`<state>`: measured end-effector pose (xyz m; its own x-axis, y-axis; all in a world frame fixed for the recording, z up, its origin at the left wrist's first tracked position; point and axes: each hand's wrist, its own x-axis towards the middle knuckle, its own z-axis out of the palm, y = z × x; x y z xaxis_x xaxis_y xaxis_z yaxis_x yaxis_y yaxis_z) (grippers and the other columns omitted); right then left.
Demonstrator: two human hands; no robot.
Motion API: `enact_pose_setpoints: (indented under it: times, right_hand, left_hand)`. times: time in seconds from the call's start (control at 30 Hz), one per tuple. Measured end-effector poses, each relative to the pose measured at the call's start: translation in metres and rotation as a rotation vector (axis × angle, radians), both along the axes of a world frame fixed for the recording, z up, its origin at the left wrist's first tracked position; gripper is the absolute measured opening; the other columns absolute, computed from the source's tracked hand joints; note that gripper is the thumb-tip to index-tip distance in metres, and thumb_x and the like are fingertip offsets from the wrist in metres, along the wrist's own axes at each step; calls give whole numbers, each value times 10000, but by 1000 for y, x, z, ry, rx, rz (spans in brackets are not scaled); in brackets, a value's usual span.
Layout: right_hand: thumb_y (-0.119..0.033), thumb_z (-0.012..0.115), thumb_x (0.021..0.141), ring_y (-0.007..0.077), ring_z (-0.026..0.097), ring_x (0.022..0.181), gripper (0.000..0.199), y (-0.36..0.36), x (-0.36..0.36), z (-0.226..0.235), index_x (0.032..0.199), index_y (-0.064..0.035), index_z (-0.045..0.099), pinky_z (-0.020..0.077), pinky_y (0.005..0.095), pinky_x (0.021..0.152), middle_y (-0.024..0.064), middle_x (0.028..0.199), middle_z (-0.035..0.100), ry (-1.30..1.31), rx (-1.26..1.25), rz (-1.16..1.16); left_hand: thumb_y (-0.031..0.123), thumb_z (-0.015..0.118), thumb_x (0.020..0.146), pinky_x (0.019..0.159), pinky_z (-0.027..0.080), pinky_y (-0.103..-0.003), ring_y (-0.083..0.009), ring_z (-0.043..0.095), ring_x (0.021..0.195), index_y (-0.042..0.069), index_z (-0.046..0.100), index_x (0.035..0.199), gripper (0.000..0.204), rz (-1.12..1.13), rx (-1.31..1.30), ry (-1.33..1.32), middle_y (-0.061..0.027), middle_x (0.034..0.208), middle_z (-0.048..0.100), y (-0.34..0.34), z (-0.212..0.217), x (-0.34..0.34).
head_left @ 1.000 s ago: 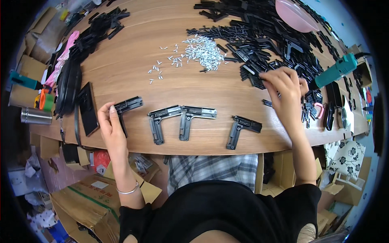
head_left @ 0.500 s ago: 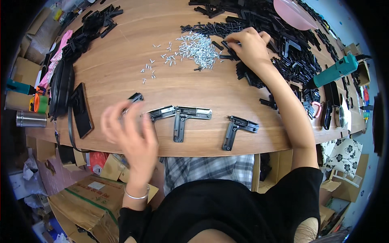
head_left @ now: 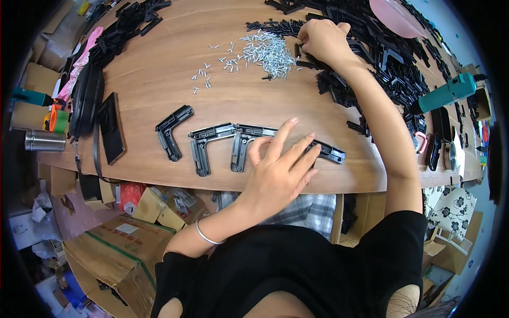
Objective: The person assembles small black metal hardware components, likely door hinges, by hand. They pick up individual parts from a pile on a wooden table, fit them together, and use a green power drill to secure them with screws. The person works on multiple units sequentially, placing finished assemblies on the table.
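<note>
Several black L-shaped, pistol-like plastic shells lie in a row along the near side of the table: one at the left [head_left: 172,135], two in the middle, one of them this shell [head_left: 201,151], and one at the right [head_left: 333,153]. My left hand [head_left: 278,172] is over the right-hand shell with its fingers spread, hiding part of it; whether they touch is unclear. Farther off, my right hand [head_left: 327,42] reaches into small black parts with fingers bent together; what they hold is hidden. Beside it lies a heap of silver screws [head_left: 270,55].
Black plastic parts [head_left: 389,66] are heaped at the far right, with a pink bowl [head_left: 395,18] among them. A teal electric screwdriver [head_left: 448,93] juts in at the right. On the left are a phone [head_left: 111,127], a black pouch [head_left: 87,103] and a metal cup [head_left: 45,141].
My left hand has moved right, from the left-hand shell to the right-hand one. The left-hand shell now lies uncovered. My right hand stays by the small black parts. The whole view has shifted slightly.
</note>
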<state>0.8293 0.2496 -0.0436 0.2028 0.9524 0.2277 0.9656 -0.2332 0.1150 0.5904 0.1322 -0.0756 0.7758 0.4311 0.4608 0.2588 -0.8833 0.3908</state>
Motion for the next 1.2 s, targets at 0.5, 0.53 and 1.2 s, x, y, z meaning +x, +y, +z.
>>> enact_pose_setpoints:
  times: [0.5, 0.53, 1.2]
  right_hand:
    - [-159, 679, 664, 229, 612, 861, 231, -23, -9, 17, 887, -101, 656, 379, 445, 800, 70, 848, 653, 40, -45, 16]
    - [-160, 668, 689, 212, 616, 839, 232, -29, -5, 26, 914, -103, 661, 415, 401, 790, 70, 861, 654, 217, -46, -20]
    - [-30, 702, 619, 200, 539, 837, 165, -185, -59, -11, 776, -79, 698, 435, 297, 741, -5, 851, 666, 585, 352, 395]
  left_hand:
    - [255, 646, 746, 860, 251, -411, -295, 400, 1166, 79, 611, 999, 310, 169, 101, -62, -62, 1119, 547, -8, -7, 7]
    - [253, 655, 741, 873, 237, -408, -295, 398, 1170, 77, 618, 997, 313, 169, 78, -68, -57, 1133, 551, -8, -7, 7]
    - [420, 749, 643, 914, 187, -389, -253, 336, 1252, 20, 391, 1233, 797, 159, -43, -23, -21, 1085, 634, -1, -8, 0]
